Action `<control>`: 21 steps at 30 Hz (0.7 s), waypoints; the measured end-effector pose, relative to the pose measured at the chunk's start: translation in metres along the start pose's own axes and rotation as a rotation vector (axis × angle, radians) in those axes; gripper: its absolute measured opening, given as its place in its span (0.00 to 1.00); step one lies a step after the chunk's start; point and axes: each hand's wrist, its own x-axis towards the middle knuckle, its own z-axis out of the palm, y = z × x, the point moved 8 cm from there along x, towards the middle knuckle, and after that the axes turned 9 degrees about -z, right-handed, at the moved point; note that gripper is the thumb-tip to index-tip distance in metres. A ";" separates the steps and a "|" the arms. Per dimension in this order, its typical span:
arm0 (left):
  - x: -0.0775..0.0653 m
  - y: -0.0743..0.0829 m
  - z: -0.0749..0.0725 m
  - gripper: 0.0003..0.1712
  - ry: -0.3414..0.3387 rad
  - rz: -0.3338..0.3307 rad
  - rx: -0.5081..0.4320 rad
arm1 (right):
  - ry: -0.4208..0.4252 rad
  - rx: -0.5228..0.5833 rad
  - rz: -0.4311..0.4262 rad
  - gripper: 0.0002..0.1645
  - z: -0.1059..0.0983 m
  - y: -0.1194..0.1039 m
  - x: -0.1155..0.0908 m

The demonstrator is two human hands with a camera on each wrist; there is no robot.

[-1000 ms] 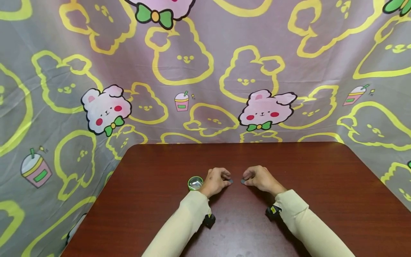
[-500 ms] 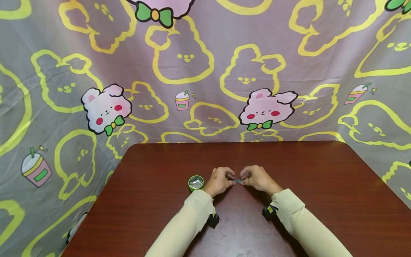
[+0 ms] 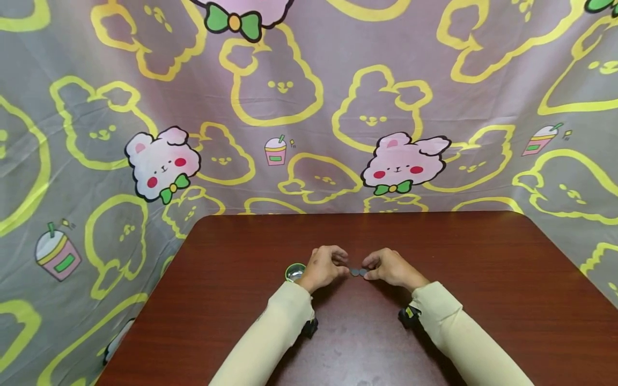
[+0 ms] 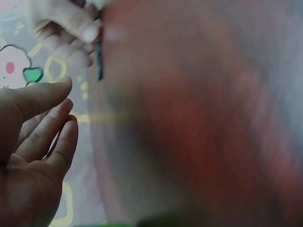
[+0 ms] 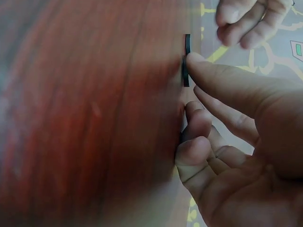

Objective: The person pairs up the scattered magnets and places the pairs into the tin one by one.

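Observation:
Two small dark round discs lie side by side on the table, the left disc point(image 3: 355, 272) and the right disc point(image 3: 363, 273), their edges close together. Edge-on in the right wrist view, one disc point(image 5: 188, 43) slightly overlaps the other disc point(image 5: 185, 73). My left hand point(image 3: 322, 269) is just left of the pair, thumb and fingers spread with nothing between them. My right hand point(image 3: 393, 269) is at the right disc: the thumb touches it, while the bent fingers stay apart from the thumb, fingertips down at the table.
A small round container point(image 3: 289, 267) with a green rim and shiny inside stands just behind my left wrist, partly covered by it. The brown wooden table point(image 3: 338, 338) reaches back to a patterned cloth point(image 3: 309, 177) that hangs behind and at both sides.
Both hands brought their discs together at the middle. My left hand then let go of its disc and drew back leftward. The right thumb stays at its disc.

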 end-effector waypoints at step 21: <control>-0.034 -0.046 -0.074 0.35 -0.044 -0.138 0.036 | -0.032 -0.059 0.000 0.12 0.004 0.002 0.006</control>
